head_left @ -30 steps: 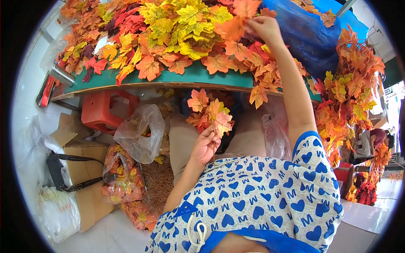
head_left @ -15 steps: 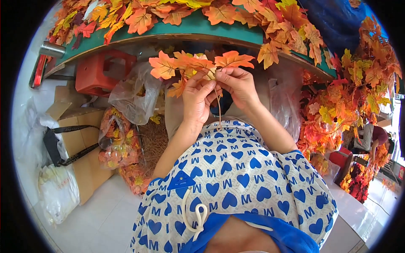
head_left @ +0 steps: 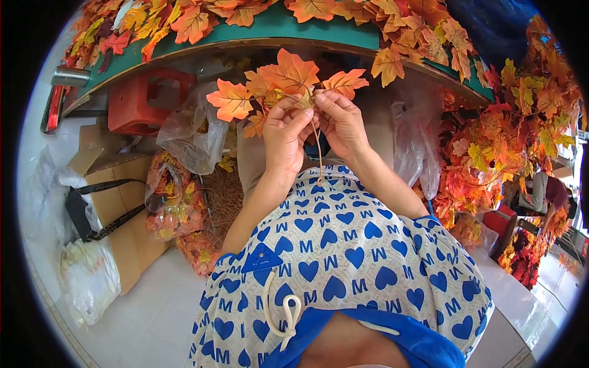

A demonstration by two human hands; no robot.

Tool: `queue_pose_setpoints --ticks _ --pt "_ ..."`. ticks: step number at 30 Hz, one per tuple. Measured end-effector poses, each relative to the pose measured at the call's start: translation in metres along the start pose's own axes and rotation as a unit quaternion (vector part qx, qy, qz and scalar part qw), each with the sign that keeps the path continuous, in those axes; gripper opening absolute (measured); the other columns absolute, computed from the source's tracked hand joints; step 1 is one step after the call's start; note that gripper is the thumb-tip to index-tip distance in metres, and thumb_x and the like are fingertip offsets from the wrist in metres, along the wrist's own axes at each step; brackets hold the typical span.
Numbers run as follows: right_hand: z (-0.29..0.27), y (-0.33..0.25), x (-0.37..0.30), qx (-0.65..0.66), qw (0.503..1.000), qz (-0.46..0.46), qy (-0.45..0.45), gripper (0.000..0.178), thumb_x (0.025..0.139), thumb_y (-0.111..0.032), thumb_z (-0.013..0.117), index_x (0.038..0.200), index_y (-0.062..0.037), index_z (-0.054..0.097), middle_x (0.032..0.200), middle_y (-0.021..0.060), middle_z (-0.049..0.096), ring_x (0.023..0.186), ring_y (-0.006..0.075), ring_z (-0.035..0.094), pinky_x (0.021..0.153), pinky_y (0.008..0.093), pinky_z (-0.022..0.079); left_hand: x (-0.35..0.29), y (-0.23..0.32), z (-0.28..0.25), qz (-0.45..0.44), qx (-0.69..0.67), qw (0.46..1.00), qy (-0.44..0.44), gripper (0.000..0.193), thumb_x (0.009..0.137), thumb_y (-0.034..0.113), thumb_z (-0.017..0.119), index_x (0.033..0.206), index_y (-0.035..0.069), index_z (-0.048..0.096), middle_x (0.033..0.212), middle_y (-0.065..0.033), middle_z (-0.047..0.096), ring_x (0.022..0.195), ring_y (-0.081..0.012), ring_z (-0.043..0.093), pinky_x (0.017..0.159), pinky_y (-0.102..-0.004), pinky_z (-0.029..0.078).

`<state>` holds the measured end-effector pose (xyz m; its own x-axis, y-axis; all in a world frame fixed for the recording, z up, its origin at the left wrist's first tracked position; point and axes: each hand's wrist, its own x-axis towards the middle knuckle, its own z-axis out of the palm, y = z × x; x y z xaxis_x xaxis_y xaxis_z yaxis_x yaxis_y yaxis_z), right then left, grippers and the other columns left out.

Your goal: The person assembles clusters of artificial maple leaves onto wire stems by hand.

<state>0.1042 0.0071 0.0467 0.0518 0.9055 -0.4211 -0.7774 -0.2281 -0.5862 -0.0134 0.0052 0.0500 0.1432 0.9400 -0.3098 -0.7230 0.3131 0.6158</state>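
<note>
Orange fabric leaves of the maple sprig point(head_left: 285, 86) sit just below the green table edge point(head_left: 270, 34); left hand point(head_left: 285, 132) and right hand point(head_left: 339, 121) fingers pinch its stem, best kept close together for control.

Both hands, left hand point(head_left: 287, 132) and right hand point(head_left: 341, 122), sit close under the green table edge point(head_left: 264, 30), pinching the orange leaf sprig point(head_left: 285, 83); little room above them. Leaves point(head_left: 392, 64) overhang the edge on the right. Left side blocked low by the red stool point(head_left: 138, 101), clear plastic bag point(head_left: 193, 135) and cardboard box point(head_left: 119, 208). Right side crowded by a hanging plastic bag point(head_left: 417, 147) and leaf branches point(head_left: 497, 147). Open room is between hands and torso, with the stem point(head_left: 317, 153) dangling there. White floor point(head_left: 153, 319) bottom left looks passable, probably.
</note>
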Motion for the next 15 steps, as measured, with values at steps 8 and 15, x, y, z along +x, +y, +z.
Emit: queue_pose_setpoints --ticks 8,15 --pt "-0.002 0.009 -0.005 -0.028 0.999 -0.038 0.008 0.007 0.081 -0.005 0.067 0.087 -0.0028 0.063 0.077 0.0009 0.062 0.063 0.0075 0.057 0.059 0.0195 0.048 -0.002 -0.004 -0.005 0.014 0.022 1.000 0.004 0.024 0.080 -0.004 0.062 0.101 0.004 0.057 0.089 -0.0043 0.062 0.076 -0.0138 0.063 0.071 -0.0263 0.055" --pt "-0.013 0.016 -0.009 -0.107 0.987 -0.109 -0.051 0.006 0.082 -0.001 0.065 0.087 -0.0007 0.062 0.071 0.0021 0.062 0.061 0.0079 0.057 0.058 0.0193 0.047 -0.001 -0.012 -0.011 0.023 0.028 0.999 0.028 0.014 0.081 -0.002 0.064 0.093 0.001 0.058 0.083 -0.0054 0.062 0.069 -0.0130 0.063 0.065 -0.0253 0.055"
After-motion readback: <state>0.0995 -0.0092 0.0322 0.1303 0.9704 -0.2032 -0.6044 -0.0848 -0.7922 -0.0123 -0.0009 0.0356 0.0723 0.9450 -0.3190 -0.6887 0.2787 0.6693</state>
